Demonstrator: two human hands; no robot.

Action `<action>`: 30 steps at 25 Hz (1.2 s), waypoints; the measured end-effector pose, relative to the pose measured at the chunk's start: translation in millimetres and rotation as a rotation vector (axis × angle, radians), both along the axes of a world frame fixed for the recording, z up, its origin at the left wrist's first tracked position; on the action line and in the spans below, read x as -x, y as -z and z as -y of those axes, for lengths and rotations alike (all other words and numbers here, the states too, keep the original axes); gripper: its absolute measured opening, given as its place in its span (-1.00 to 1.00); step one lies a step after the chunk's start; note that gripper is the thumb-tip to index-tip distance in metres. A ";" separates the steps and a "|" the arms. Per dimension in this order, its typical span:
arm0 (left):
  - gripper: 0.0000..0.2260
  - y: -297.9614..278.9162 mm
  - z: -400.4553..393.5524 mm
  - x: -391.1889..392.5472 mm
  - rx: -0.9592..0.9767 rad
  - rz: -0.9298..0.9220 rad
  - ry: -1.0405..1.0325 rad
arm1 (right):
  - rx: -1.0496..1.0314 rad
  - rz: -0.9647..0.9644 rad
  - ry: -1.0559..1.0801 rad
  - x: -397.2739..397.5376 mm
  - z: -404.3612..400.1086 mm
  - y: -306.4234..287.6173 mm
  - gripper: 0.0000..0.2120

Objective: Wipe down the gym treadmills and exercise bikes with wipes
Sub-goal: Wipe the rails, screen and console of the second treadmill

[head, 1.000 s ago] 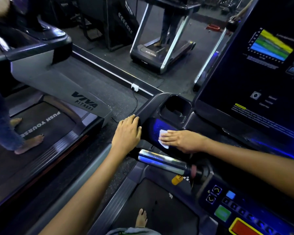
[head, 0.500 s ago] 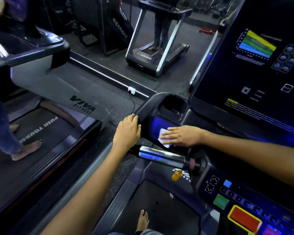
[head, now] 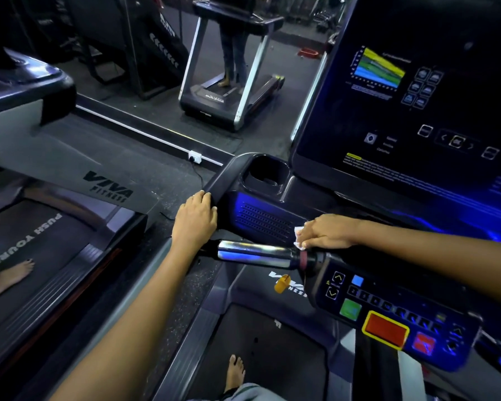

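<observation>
Right hand (head: pixel 329 231) is down on the treadmill console (head: pixel 261 218), fingers curled over a small white wipe (head: pixel 299 230) and pinning it against the dark panel. Only a corner of the wipe peeks out at nine o'clock of the knuckles, right at the edge of the perforated speaker grille (head: pixel 265 219). The hand sits just above the chrome handlebar (head: pixel 255 254), close to it, though I can't tell whether they touch.

Over at nine o'clock from the grille, the left hand (head: pixel 195 219) is draped on the console's outer corner, fingers bent over the edge and gripping it.

At twelve o'clock of the grille there's the cup holder (head: pixel 265 172), and at two o'clock the big dark display screen (head: pixel 402 91) with its coloured chart. Down at five o'clock, the button panel (head: pixel 388 316) shows a green key and a red stop key. A bare foot (head: pixel 235 371) stands on the belt at six o'clock. Off at nine o'clock, a neighbouring treadmill (head: pixel 58 227) carries another person's bare foot (head: pixel 10 274).
</observation>
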State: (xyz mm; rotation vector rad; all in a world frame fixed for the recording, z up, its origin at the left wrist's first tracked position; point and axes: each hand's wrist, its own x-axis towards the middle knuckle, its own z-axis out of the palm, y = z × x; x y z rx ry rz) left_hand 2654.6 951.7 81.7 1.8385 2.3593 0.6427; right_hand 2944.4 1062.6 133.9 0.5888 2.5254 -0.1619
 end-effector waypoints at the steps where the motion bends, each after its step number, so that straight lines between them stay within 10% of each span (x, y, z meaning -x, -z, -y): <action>1: -0.71 -0.2 0.6 -0.1 0.003 -0.004 0.005 | 0.040 -0.013 0.060 2.5 6.1 1.4 -0.67; 6: -0.72 2.2 4.0 0.9 -0.029 -0.018 0.041 | 0.240 -0.432 0.431 -30.7 32.4 -13.6 -0.75; 12: -0.55 10.8 11.6 -2.7 0.035 -0.055 0.087 | -0.005 -0.588 0.727 -45.9 104.2 -6.7 -0.59; 30: -0.57 -17.7 14.0 -217.0 -0.026 0.268 0.494 | -0.220 -0.116 1.052 -143.3 78.5 -10.1 -0.44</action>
